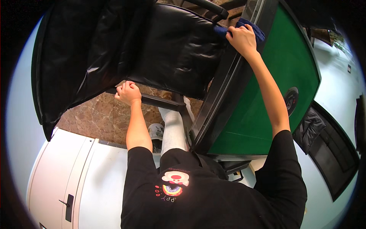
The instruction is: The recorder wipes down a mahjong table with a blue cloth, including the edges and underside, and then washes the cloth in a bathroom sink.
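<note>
My right hand (243, 38) is closed on a dark blue cloth (258, 33), which lies against the dark rim (218, 94) of a green-topped table. A loose part of the cloth hangs past my fingers over the chair seat and looks blurred. My left hand (128, 93) is curled around the armrest (160, 101) of a black chair. The chair's padded seat (183, 48) has a shiny, creased, leather-like cover. Its backrest (65, 57) rises on the left, and the far armrest (211, 8) shows at the top.
A round dark panel (291, 100) is set into the green tabletop (243, 128). Beyond the table stands another black chair (328, 146) with a cushion. My leg (173, 131) is beside the near chair on brown marbled floor tiles (97, 114). At lower left is a white door (54, 171).
</note>
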Available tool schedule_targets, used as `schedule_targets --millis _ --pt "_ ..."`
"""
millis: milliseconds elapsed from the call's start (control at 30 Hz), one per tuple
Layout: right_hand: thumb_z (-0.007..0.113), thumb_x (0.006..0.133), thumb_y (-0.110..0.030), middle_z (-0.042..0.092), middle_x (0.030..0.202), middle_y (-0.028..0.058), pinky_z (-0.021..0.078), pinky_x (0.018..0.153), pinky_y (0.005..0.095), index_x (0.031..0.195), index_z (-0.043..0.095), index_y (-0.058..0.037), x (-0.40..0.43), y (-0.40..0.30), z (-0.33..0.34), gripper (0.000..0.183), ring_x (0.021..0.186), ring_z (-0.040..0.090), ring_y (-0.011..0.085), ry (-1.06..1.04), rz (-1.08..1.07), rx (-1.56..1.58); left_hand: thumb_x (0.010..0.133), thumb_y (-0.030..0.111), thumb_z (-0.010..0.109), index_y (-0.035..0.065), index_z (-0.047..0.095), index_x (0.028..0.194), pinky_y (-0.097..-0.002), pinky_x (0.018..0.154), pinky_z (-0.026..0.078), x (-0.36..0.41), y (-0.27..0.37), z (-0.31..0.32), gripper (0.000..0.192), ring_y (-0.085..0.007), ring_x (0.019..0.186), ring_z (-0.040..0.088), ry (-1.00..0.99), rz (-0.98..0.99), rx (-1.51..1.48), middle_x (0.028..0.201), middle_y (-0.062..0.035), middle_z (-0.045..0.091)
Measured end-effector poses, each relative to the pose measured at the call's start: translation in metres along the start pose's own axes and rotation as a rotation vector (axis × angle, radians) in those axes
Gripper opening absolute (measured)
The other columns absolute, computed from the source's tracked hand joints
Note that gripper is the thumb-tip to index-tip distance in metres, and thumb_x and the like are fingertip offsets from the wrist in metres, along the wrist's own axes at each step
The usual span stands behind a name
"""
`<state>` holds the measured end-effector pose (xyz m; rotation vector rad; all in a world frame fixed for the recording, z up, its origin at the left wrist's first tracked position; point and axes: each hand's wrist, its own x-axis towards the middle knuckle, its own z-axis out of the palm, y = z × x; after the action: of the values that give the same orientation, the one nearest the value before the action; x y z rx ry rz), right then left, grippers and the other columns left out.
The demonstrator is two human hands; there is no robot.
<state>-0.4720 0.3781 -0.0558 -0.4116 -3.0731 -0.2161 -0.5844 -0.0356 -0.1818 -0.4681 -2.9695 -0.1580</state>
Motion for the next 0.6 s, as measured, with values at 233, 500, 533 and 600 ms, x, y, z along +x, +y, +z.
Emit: schedule_targets --millis 233,500,533,600 --pt "0.057 0.065 -0.018 0.061 0.061 0.0115 0.0408 0.061 0.0346 0.057 0.062 -0.0092 -0.048 -0.07 -0.003 0.013 0.061 0.061 0.0229 -0.469 -0.05 -0.006 0.066 0.015 0.055 0.0229 0.057 0.057 -0.0369 0.074 0.032 -0.002 -0.003 0.001 0.012 -0.0145 0.077 0.05 -0.007 -0.017 0.001 0.062 0.0081 0.055" --pt "0.059 0.061 -0.021 0.063 0.064 0.0103 0.0414 0.049 0.0331 0.058 0.064 -0.0101 -0.176 -0.224 -0.037 0.013 0.058 0.062 0.022 -0.915 -0.314 0.39 0.067 0.015 0.055 0.0223 0.058 0.058 -0.0378 0.075 0.031 -0.003 -0.002 0.002 0.012 -0.0155 0.077 0.05 -0.016 -0.012 -0.034 0.063 0.0078 0.056" --pt "0.057 0.062 -0.021 0.063 0.064 0.0119 0.0425 0.049 0.0348 0.059 0.065 -0.0094 -0.182 -0.226 -0.038 0.014 0.058 0.061 0.0238 -0.934 -0.321 0.449 0.067 0.015 0.055 0.0223 0.058 0.058 -0.0378 0.075 0.031 -0.002 -0.002 0.002 0.012 -0.0155 0.077 0.05 -0.016 -0.009 -0.037 0.063 0.0078 0.056" --pt "0.055 0.065 -0.021 0.063 0.066 0.0137 0.0451 0.053 0.0377 0.063 0.066 -0.0087 -0.182 -0.218 -0.037 0.016 0.06 0.061 0.0276 -0.994 -0.291 0.63 0.068 0.015 0.055 0.0222 0.059 0.059 -0.0382 0.075 0.031 -0.003 -0.004 0.002 0.012 -0.0154 0.077 0.05 -0.011 -0.007 0.012 0.063 0.0077 0.056"
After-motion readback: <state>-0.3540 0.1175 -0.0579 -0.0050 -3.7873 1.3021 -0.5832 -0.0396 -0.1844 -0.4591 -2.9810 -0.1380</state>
